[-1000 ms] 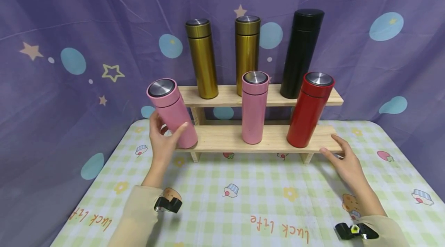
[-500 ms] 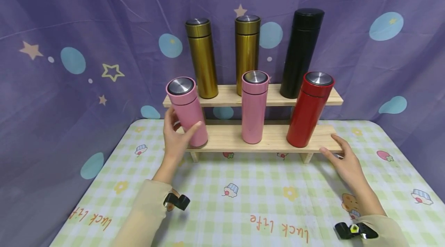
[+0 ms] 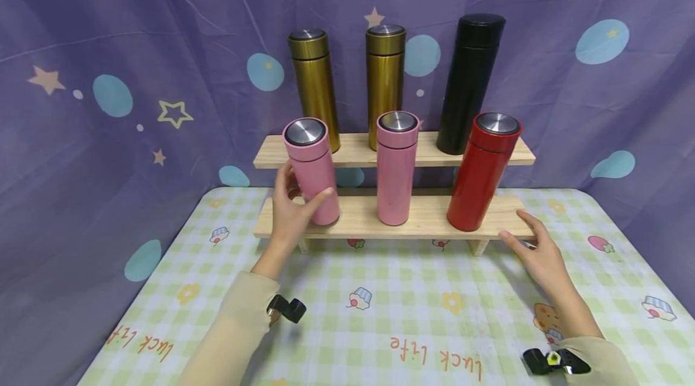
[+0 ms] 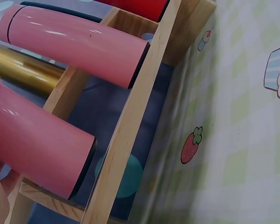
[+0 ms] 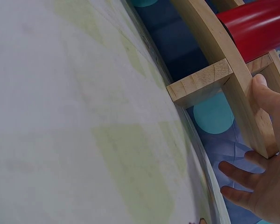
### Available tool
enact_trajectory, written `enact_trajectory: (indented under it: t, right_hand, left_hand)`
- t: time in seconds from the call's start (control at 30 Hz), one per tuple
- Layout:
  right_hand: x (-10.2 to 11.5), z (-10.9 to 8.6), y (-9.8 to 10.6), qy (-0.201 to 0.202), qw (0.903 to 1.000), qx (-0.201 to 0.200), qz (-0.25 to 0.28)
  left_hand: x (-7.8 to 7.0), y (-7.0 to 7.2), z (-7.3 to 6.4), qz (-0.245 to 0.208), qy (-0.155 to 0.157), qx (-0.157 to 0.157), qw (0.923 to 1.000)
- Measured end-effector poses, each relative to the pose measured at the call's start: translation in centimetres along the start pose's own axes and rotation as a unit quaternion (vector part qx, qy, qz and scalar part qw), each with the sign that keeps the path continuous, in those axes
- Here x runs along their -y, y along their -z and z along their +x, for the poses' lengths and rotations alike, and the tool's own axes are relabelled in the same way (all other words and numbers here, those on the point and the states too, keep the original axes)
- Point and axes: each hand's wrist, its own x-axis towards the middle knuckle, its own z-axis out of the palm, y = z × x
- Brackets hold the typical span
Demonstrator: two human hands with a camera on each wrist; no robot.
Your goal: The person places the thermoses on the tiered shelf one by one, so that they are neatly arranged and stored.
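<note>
My left hand point(image 3: 290, 217) grips a pink thermos bottle point(image 3: 312, 172) with its thumb across the front, at the left part of the two-tier wooden shelf point(image 3: 353, 226). The same bottle point(image 4: 42, 140) leans across the left wrist view with its dark base towards the shelf's front board; whether it touches the lower tier I cannot tell. My right hand point(image 3: 543, 253) holds the right end of the lower tier. In the right wrist view its thumb point(image 5: 266, 93) lies on the board, with other fingers spread below. A second pink thermos point(image 3: 396, 175) stands mid-tier, a red thermos point(image 3: 483, 175) to its right.
On the upper tier point(image 3: 355, 158) stand two gold thermoses, the left one point(image 3: 315, 84) partly behind the held bottle, the other point(image 3: 385, 78) mid-tier, and a black thermos point(image 3: 469, 84) at right. A checked tablecloth point(image 3: 407, 295) lies in front; a purple curtain point(image 3: 163, 193) hangs behind.
My left hand has moved right with the pink thermos, from the lower tier's left end towards the middle one, and the bottle is more upright. My right hand has stayed put.
</note>
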Motion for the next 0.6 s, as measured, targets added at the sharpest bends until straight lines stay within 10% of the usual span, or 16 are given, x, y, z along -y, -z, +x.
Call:
enact_trajectory:
  t: [0.6]
  right_hand:
    - [0.14, -0.01, 0.01, 0.0, 1.0, -0.005, -0.001]
  left_hand:
    - [0.98, -0.92, 0.68, 0.001, 0.052, 0.036, 0.998]
